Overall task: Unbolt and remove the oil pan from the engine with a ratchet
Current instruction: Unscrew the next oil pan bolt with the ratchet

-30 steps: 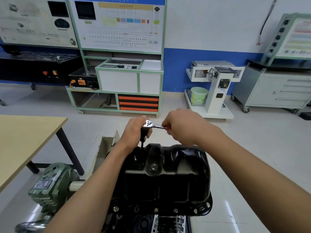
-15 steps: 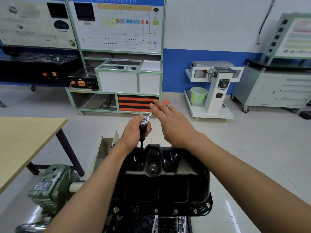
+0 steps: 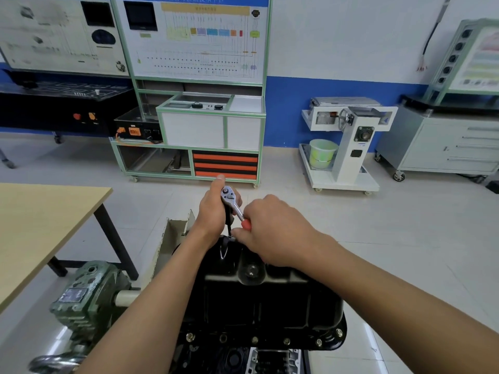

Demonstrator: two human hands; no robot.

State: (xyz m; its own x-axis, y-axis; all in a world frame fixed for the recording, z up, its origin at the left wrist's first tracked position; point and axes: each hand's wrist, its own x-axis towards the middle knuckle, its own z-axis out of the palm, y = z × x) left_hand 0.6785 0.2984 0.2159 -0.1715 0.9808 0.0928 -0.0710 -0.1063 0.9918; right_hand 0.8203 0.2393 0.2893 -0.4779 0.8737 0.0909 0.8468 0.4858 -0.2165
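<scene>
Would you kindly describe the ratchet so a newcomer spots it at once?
Find the black oil pan at bottom centre; both hands meet at its far edge. Between them is the ratchet: chrome head by the left hand, red grip in the right hand, the only bright metal tool there.

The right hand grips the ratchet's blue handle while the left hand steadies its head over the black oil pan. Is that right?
Not quite. The head view shows that the handle of the ratchet is red, not blue. The right hand grips it, and the left hand steadies the head over the black oil pan.
</scene>
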